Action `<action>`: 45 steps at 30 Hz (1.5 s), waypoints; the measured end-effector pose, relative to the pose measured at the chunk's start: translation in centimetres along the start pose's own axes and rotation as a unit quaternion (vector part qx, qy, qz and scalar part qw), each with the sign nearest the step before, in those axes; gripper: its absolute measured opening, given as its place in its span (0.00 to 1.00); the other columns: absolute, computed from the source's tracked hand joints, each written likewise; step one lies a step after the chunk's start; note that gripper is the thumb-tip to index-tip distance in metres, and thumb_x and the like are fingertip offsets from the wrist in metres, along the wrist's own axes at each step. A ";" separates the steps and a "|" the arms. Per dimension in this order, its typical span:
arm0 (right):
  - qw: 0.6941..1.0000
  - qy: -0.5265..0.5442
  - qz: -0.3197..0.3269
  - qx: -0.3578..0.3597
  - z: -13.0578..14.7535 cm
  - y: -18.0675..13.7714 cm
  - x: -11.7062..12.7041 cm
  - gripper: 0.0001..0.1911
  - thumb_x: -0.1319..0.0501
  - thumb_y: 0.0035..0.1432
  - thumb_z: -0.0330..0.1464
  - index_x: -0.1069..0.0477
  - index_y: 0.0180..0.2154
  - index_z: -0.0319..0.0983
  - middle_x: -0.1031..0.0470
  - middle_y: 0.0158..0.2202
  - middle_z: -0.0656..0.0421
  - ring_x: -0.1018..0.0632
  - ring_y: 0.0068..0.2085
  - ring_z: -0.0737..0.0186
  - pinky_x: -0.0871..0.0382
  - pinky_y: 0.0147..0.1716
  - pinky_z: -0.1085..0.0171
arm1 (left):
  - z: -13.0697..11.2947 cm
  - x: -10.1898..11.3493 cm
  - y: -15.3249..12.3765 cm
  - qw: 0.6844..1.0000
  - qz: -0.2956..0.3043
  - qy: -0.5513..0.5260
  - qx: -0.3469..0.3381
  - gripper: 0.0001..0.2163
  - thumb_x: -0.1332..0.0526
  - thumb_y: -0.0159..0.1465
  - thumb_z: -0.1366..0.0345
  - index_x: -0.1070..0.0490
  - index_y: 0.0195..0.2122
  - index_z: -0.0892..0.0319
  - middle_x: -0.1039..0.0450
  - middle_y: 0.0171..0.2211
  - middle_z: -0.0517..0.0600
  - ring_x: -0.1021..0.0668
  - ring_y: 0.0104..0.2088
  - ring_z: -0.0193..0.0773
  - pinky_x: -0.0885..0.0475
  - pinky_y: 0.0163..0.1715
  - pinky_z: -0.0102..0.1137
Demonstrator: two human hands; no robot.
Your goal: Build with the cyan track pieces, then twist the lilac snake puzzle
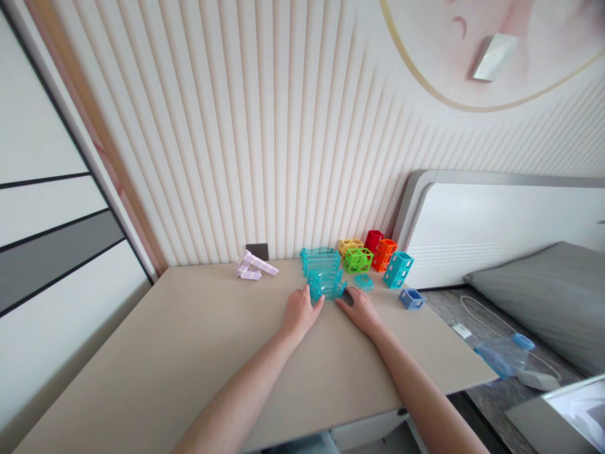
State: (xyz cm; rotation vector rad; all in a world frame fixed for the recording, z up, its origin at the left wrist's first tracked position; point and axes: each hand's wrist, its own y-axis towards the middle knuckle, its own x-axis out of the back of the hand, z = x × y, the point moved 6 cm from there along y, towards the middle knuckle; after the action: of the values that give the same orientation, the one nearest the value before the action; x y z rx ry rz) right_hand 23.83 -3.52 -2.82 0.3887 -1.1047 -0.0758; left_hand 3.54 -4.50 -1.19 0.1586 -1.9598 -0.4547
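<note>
Between my hands, a translucent teal plastic piece (326,285) with bars lies on the table. My left hand (301,310) is closed at its near left corner, thumb and forefinger on either side of the edge. At the right side of the same piece, my right hand (363,310) is closed with thumb and forefinger at its edge; the exact contact is too small to see. Just behind stands a similar teal barred piece (321,261), close to or touching the first. A round teal piece (363,282) lies beyond my right fingers.
Yellow (350,246), green (358,260), red (373,241), orange (384,255) and teal (398,270) openwork blocks stand at the back right, with a blue block (411,299) nearer the table edge. Lilac pieces (255,265) lie back left. Behind the table (189,353) rises a ribbed wall (227,157).
</note>
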 end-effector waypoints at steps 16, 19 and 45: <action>1.000 -0.001 -0.001 -0.006 0.3 -0.2 0.3 0.22 0.40 0.60 0.47 0.27 0.49 0.39 0.23 0.46 0.49 0.24 0.50 0.49 0.32 0.52 0.54 | 0.2 0.1 -0.2 1.000 -0.007 -0.018 0.006 0.18 0.44 0.66 0.51 0.29 0.45 0.62 0.23 0.34 0.56 0.20 0.37 0.46 0.28 0.38 0.34; 1.000 0.002 -0.005 -0.008 0.4 -0.3 0.5 0.22 0.40 0.60 0.47 0.27 0.48 0.40 0.23 0.46 0.50 0.24 0.49 0.49 0.32 0.51 0.54 | 0.2 0.0 -0.2 1.000 -0.010 -0.023 0.007 0.18 0.44 0.66 0.51 0.29 0.45 0.62 0.23 0.34 0.56 0.20 0.37 0.47 0.28 0.38 0.34; 0.997 0.057 -0.049 -0.023 1.3 -0.4 1.8 0.22 0.46 0.62 0.49 0.27 0.48 0.40 0.22 0.42 0.51 0.21 0.43 0.51 0.29 0.45 0.57 | 0.6 -0.1 -0.6 0.999 -0.011 0.013 -0.038 0.10 0.38 0.63 0.57 0.29 0.37 0.59 0.26 0.37 0.55 0.24 0.43 0.47 0.30 0.46 0.39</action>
State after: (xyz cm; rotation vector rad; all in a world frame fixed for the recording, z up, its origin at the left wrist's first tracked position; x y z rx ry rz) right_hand 23.52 -4.65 -0.90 0.4012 -0.9697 -0.1637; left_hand 2.96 -4.86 -1.73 0.1361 -1.9144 -0.5384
